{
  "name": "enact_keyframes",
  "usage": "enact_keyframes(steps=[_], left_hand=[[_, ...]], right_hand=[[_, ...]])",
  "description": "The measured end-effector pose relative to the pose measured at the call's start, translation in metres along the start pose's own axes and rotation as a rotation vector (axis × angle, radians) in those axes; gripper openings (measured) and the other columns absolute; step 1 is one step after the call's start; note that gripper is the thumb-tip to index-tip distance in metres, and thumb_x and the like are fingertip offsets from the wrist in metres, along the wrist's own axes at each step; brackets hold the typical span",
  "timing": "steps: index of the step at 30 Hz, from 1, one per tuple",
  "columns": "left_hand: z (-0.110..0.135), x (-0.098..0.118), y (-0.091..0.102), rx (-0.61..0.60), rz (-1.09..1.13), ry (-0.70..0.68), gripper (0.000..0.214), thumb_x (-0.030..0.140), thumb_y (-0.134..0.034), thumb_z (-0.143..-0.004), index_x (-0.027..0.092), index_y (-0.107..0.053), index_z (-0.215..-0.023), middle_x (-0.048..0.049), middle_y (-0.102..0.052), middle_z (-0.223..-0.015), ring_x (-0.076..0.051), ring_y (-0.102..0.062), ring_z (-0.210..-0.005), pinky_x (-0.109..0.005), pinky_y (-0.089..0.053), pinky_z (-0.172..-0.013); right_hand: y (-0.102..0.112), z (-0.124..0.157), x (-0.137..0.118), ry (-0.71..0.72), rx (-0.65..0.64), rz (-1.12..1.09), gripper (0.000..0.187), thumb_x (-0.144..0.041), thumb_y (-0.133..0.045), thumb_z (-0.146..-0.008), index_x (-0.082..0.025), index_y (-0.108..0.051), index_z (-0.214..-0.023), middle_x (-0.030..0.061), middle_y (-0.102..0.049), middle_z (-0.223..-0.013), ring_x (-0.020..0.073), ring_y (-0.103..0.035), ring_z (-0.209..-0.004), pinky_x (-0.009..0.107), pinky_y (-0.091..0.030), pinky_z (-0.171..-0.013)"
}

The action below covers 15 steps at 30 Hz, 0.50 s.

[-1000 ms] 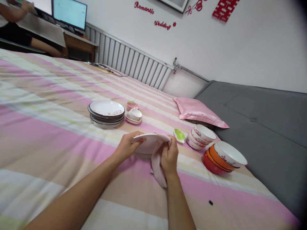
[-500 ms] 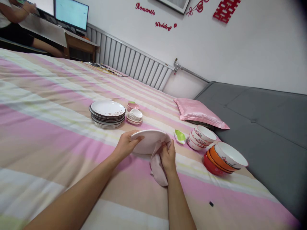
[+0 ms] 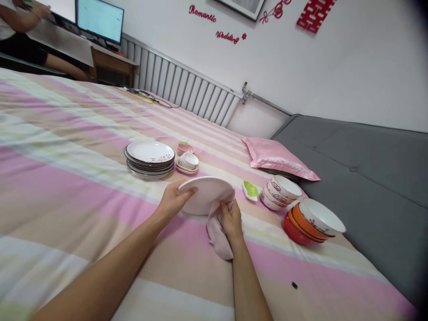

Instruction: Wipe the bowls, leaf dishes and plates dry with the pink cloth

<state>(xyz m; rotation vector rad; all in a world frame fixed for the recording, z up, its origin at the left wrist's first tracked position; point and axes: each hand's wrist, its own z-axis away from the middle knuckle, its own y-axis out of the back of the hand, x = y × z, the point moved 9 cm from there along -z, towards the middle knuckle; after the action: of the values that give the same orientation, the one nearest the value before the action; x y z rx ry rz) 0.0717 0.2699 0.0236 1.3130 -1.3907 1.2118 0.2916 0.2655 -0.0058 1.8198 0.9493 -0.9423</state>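
My left hand (image 3: 172, 201) grips the near left rim of a white plate (image 3: 207, 189), held tilted just above the striped bedspread (image 3: 67, 151). My right hand (image 3: 230, 219) is closed on a pale pink cloth (image 3: 217, 234), pressed against the plate's lower right edge, and the cloth hangs down to the bed. Behind the held plate stands a stack of white plates (image 3: 150, 158). Small pink and white saucers (image 3: 187, 161) lie beside that stack.
A green leaf-shaped dish (image 3: 250, 190), a stack of white patterned bowls (image 3: 280, 191) and orange and red bowls (image 3: 312, 221) lie to the right. A pink pillow (image 3: 277, 158) and grey sofa (image 3: 368, 178) are beyond. Another person (image 3: 20, 31) sits at a desk with monitors (image 3: 99, 20) at the far left.
The plate has been lifted and tilted a little more toward me. My right hand with the cloth has slid down from the plate's top edge to its underside.
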Motion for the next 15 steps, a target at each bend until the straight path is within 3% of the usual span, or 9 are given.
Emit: enact_keyframes(steps=[5, 9, 15], left_hand=[[0.0, 0.005, -0.001, -0.021, -0.042, -0.079, 0.036, 0.042, -0.07, -0.067, 0.014, -0.068, -0.089, -0.0042, -0.068, -0.08, -0.018, -0.059, -0.07, -0.025, -0.046, -0.061], [0.003, 0.015, -0.014, -0.121, -0.181, -0.181, 0.023, 0.036, -0.066, -0.07, 0.015, -0.068, -0.078, -0.0026, -0.067, -0.075, -0.016, -0.057, -0.069, -0.023, -0.043, -0.061], [0.006, 0.021, -0.023, -0.191, -0.183, -0.246, 0.02, 0.033, -0.063, -0.072, 0.016, -0.068, -0.08, -0.0024, -0.068, -0.079, -0.016, -0.059, -0.074, -0.022, -0.043, -0.065]], right_hand=[[0.023, 0.005, -0.027, 0.075, 0.151, 0.058, 0.019, -0.037, -0.046, -0.085, -0.019, -0.051, -0.086, -0.0014, -0.056, -0.075, 0.0157, -0.051, -0.073, 0.027, -0.039, -0.071], [0.044, 0.013, -0.066, 0.274, 0.244, 0.069, 0.015, -0.022, -0.044, -0.083, -0.019, -0.053, -0.095, 0.0002, -0.059, -0.085, 0.0153, -0.053, -0.079, 0.027, -0.039, -0.075], [0.028, 0.033, -0.119, 0.55, 0.139, 0.268, 0.026, -0.007, -0.04, -0.077, -0.019, -0.055, -0.095, 0.0023, -0.057, -0.087, 0.017, -0.051, -0.083, 0.03, -0.04, -0.076]])
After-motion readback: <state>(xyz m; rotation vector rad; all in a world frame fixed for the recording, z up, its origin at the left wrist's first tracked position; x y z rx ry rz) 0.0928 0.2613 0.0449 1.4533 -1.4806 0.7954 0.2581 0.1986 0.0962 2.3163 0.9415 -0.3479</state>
